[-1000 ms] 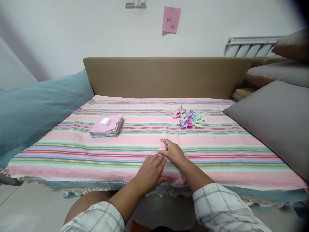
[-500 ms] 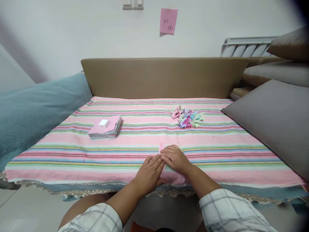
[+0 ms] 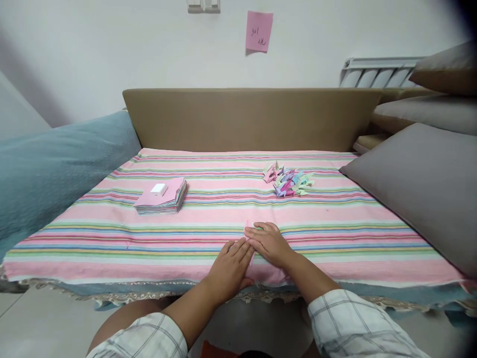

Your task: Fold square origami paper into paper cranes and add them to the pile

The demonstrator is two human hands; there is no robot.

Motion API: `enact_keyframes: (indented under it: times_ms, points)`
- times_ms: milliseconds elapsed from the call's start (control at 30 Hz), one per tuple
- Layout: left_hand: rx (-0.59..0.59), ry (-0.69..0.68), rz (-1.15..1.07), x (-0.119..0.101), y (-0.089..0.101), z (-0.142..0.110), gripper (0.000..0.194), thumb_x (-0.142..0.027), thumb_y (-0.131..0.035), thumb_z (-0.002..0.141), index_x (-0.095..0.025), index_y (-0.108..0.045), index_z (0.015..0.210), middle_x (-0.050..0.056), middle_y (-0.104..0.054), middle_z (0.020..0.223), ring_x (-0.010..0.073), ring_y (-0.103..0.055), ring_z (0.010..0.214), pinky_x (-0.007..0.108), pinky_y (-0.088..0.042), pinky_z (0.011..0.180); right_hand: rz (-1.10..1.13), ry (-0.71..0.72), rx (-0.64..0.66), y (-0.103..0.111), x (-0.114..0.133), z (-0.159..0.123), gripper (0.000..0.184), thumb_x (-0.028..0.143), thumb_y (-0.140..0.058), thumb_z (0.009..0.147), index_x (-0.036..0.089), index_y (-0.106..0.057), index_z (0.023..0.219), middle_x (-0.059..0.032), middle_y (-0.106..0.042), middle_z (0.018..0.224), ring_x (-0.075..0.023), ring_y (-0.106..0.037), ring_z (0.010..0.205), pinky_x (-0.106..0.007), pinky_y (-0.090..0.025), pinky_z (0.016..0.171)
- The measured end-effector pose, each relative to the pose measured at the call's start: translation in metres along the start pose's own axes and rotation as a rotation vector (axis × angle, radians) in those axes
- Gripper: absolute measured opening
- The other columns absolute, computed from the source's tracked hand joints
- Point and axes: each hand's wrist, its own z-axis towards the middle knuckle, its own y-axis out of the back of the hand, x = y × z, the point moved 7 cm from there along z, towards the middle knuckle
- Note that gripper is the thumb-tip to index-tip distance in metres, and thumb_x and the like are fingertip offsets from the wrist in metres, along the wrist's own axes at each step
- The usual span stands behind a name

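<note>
A narrow folded piece of pink paper (image 3: 252,259) lies on the striped cloth near its front edge, mostly covered by my hands. My left hand (image 3: 231,266) rests flat on it from the left, fingers stretched out and pointing away from me. From the right my right hand (image 3: 269,243) lies across the paper's upper part, its fingers extended to the left and touching the left fingertips. Both hands press down rather than grip. Only the paper's far tip and near end show, so its exact fold is hidden.
Beyond my hands sits a pile of colourful folded paper pieces (image 3: 288,181). To the left, a stack of paper sheets (image 3: 169,194) carries a small white block (image 3: 159,189). A grey cushion (image 3: 421,184) borders the striped cloth (image 3: 216,214) on the right, a blue-covered armrest (image 3: 70,159) on the left.
The fingers of my right hand have straightened and slid slightly left over the upper part of the pink paper. My left hand stays nearly in place.
</note>
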Motion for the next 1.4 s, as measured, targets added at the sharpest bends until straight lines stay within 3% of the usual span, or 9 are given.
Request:
enact_keyframes:
  times_ms: [400, 533, 633, 733, 800, 933, 1067, 1233, 1400]
  points:
    - [0.033, 0.0, -0.015, 0.0, -0.002, -0.001, 0.079, -0.055, -0.052, 0.078, -0.018, -0.022, 0.141, 0.011, -0.027, 0.147, 0.0273, -0.024, 0.135, 0.045, -0.016, 0.108, -0.075, -0.176, 0.017, -0.007, -0.018, 0.014, 0.039, 0.038, -0.032, 0.092, 0.032, -0.049, 0.127, -0.0023, -0.04, 0.141, -0.0264, -0.039, 0.122, -0.049, -0.033, 0.095]
    - [0.032, 0.001, -0.02, 0.001, -0.002, -0.001, 0.079, -0.055, -0.053, 0.078, -0.017, -0.022, 0.141, 0.01, -0.027, 0.147, 0.0263, -0.023, 0.135, 0.044, -0.016, 0.108, -0.028, -0.266, -0.16, 0.0, -0.032, 0.014, 0.04, 0.036, -0.035, 0.091, 0.021, -0.052, 0.125, -0.0119, -0.039, 0.14, -0.0299, -0.037, 0.123, -0.05, -0.034, 0.096]
    - [0.028, 0.005, -0.031, 0.001, -0.004, -0.001, 0.078, -0.054, -0.053, 0.077, -0.019, -0.023, 0.14, 0.01, -0.027, 0.147, 0.026, -0.022, 0.135, 0.044, -0.015, 0.109, 0.114, -0.154, -0.336, 0.014, -0.028, 0.007, 0.035, 0.028, -0.035, 0.091, 0.015, -0.055, 0.117, -0.0142, -0.053, 0.126, -0.0243, -0.044, 0.118, -0.043, -0.036, 0.097]
    - [0.031, 0.011, -0.059, 0.0, -0.003, 0.0, 0.078, -0.051, -0.055, 0.077, -0.02, -0.022, 0.14, 0.01, -0.027, 0.147, 0.0266, -0.023, 0.135, 0.045, -0.016, 0.109, 0.264, 0.021, -0.246, 0.015, -0.012, -0.001, 0.026, 0.02, -0.038, 0.089, 0.019, -0.059, 0.104, -0.0072, -0.066, 0.098, -0.0186, -0.057, 0.095, -0.035, -0.045, 0.086]
    - [0.038, 0.012, -0.105, 0.001, 0.0, 0.0, 0.079, -0.048, -0.058, 0.076, -0.02, -0.022, 0.14, 0.011, -0.027, 0.147, 0.0279, -0.023, 0.135, 0.047, -0.016, 0.108, 0.277, 0.052, -0.176, 0.013, -0.005, -0.006, 0.024, 0.017, -0.041, 0.087, 0.021, -0.06, 0.101, -0.0048, -0.066, 0.093, -0.0184, -0.057, 0.089, -0.035, -0.046, 0.082]
    - [0.018, 0.011, -0.325, 0.011, 0.014, 0.003, 0.07, -0.038, -0.062, 0.072, -0.023, -0.035, 0.135, 0.01, -0.035, 0.144, 0.0297, -0.03, 0.131, 0.049, -0.024, 0.105, 0.257, 0.039, -0.127, 0.011, -0.001, -0.01, 0.025, 0.014, -0.046, 0.084, 0.021, -0.059, 0.104, -0.0046, -0.066, 0.097, -0.0198, -0.056, 0.092, -0.037, -0.044, 0.083]
    - [-0.141, 0.123, -0.528, 0.035, 0.029, 0.011, 0.048, -0.013, -0.047, 0.077, -0.021, -0.046, 0.125, 0.006, -0.055, 0.126, 0.0189, -0.048, 0.116, 0.036, -0.037, 0.099, 0.271, 0.051, -0.076, 0.012, -0.001, -0.009, 0.025, 0.015, -0.051, 0.081, 0.022, -0.059, 0.104, -0.0047, -0.066, 0.1, -0.0205, -0.056, 0.094, -0.038, -0.044, 0.084]
    - [-0.164, 0.1, -0.503, 0.043, 0.03, 0.024, 0.036, -0.012, -0.054, 0.07, -0.022, -0.06, 0.104, 0.004, -0.063, 0.112, 0.021, -0.053, 0.105, 0.038, -0.039, 0.095, 0.285, 0.101, -0.03, 0.017, 0.0, -0.009, 0.028, 0.017, -0.056, 0.078, 0.022, -0.06, 0.106, -0.0055, -0.066, 0.104, -0.021, -0.056, 0.098, -0.038, -0.044, 0.086]
    - [-0.105, 0.056, -0.494, 0.044, 0.031, 0.03, 0.039, -0.014, -0.058, 0.066, -0.02, -0.062, 0.104, 0.004, -0.064, 0.109, 0.0203, -0.054, 0.103, 0.035, -0.039, 0.095, 0.24, 0.136, -0.04, 0.017, 0.002, -0.011, 0.02, 0.023, -0.054, 0.083, 0.023, -0.062, 0.101, -0.0058, -0.065, 0.108, -0.0201, -0.057, 0.101, -0.038, -0.043, 0.088]
